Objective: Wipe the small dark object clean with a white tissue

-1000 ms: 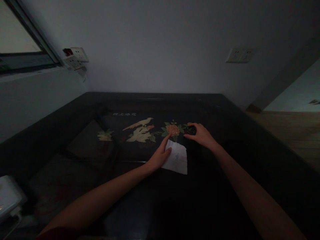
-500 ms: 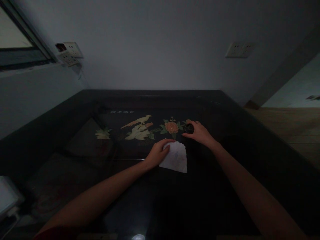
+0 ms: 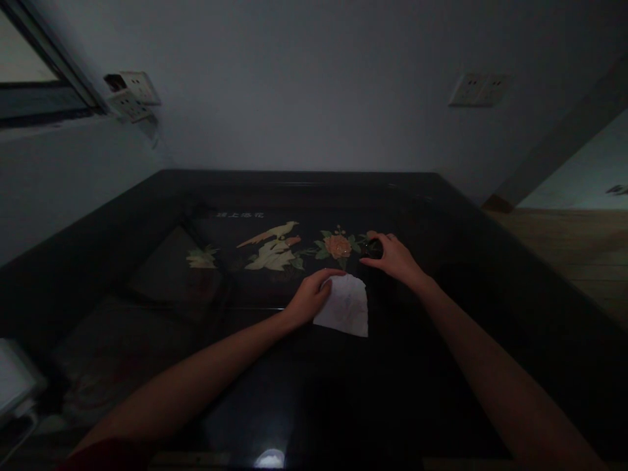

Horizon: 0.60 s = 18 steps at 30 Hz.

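My left hand (image 3: pixel 314 296) is closed on a white sheet of paper (image 3: pixel 346 307), its thumb over the paper's left edge. The sheet hangs or lies above the dark glossy tabletop (image 3: pixel 407 392); the gap, if any, is hard to judge. To the right, the thumb and fingers of my right hand (image 3: pixel 392 257) curve around a small dark rounded object (image 3: pixel 374 248). Its kind is lost in the dim light. Just left of it, an orange flower (image 3: pixel 337 246) is pictured on the dark surface, along with a pale bird (image 3: pixel 275 242).
A wall socket (image 3: pixel 479 89) sits at the upper right, and more sockets (image 3: pixel 135 97) at the upper left by a window (image 3: pixel 44 98). A white box-like thing (image 3: pixel 17 379) with a cable is at the lower left. Wooden flooring (image 3: pixel 564 248) shows at right.
The view has tilted slightly. My right hand's fingers sit a little differently around the dark object; my left hand keeps the paper in nearly the same place.
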Motion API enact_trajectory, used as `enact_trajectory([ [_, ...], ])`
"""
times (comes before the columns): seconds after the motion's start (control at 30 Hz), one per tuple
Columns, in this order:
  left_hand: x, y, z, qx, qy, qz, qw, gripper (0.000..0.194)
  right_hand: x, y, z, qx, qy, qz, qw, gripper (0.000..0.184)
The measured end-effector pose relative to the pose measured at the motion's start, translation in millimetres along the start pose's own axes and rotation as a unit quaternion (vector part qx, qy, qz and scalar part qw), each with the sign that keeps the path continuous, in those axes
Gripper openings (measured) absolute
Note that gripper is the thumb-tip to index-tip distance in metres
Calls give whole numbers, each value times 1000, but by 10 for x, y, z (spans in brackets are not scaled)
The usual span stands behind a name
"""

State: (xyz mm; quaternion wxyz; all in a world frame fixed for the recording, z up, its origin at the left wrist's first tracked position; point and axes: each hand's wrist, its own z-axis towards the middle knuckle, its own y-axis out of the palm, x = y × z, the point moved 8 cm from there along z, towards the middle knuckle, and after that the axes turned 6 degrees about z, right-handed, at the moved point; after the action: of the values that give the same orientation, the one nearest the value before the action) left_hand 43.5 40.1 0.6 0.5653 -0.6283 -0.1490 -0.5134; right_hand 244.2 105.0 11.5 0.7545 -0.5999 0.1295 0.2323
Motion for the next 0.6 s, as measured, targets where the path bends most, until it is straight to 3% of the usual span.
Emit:
enact_trajectory([
  [0.6, -29, 8, 12, 4, -1, -4, 1000, 36, 83, 53, 8, 15, -6, -5, 1000, 60],
])
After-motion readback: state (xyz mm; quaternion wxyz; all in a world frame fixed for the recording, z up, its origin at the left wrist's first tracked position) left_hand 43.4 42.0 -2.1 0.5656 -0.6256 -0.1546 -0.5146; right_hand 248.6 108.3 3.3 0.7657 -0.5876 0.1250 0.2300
